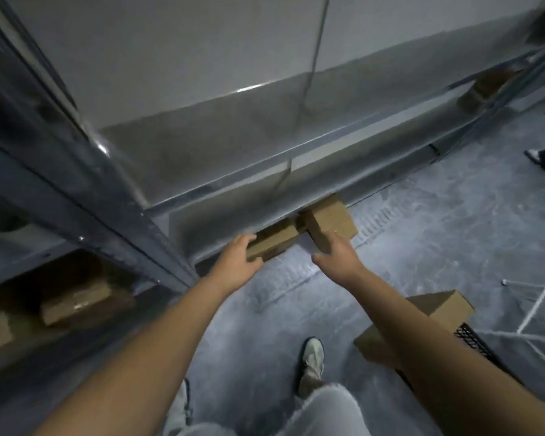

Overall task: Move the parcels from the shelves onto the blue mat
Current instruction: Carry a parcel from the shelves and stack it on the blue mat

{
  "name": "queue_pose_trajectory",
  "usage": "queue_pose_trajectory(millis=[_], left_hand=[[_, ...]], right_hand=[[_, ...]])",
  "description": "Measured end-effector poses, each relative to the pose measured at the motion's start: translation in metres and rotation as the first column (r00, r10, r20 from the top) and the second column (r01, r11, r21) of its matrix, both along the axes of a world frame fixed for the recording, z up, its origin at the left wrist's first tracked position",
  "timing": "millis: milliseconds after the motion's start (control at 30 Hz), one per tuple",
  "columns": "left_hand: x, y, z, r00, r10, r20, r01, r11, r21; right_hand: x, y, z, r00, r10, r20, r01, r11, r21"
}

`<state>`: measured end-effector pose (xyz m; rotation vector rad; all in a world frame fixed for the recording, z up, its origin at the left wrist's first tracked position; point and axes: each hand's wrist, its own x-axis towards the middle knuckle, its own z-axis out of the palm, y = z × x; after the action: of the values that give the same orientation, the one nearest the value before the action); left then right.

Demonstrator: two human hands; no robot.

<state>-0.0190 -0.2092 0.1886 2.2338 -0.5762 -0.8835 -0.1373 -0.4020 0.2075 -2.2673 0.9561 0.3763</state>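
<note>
Two brown cardboard parcels stick out from under the lowest metal shelf (233,212). My left hand (236,262) grips the near end of the left parcel (274,240), fingers over its top corner. My right hand (334,256) holds the near end of the right parcel (331,220), which lies angled toward the floor aisle. More parcels (82,297) sit on the low shelf at the left, and one parcel (488,86) sits on a shelf at the far right. No blue mat is in view.
A steel upright (92,196) of the rack stands left of my arms. A cardboard box (434,316) lies on the grey floor under my right forearm, beside black mesh (472,338). Another person's shoe (535,155) shows at the right edge. My own feet are below.
</note>
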Motion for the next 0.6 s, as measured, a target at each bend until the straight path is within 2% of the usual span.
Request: queue_pose_trajectory(millis=[133,200,400,533,600], left_hand=[[-0.023,-0.022,-0.062,0.931,0.342,-0.129,-0.329,0.938,0.109],[-0.027,-0.036,-0.099,0.895,0.424,-0.136,-0.408,0.904,0.129],[-0.012,-0.063,-0.217,0.865,0.490,-0.105,-0.469,0.866,0.173],[0.005,-0.070,-0.325,0.858,0.504,-0.100,-0.472,0.850,0.236],[0.020,-0.073,-0.381,0.824,0.559,-0.096,-0.524,0.815,0.245]], right_hand=[[0.006,-0.051,-0.063,0.992,0.116,-0.041,-0.113,0.991,0.070],[0.010,-0.076,-0.103,0.984,0.167,-0.058,-0.162,0.983,0.082],[0.035,-0.133,-0.235,0.981,0.161,-0.109,-0.146,0.980,0.134],[0.057,-0.165,-0.343,0.985,0.120,-0.123,-0.100,0.982,0.161],[0.074,-0.179,-0.398,0.984,0.119,-0.132,-0.094,0.979,0.180]])
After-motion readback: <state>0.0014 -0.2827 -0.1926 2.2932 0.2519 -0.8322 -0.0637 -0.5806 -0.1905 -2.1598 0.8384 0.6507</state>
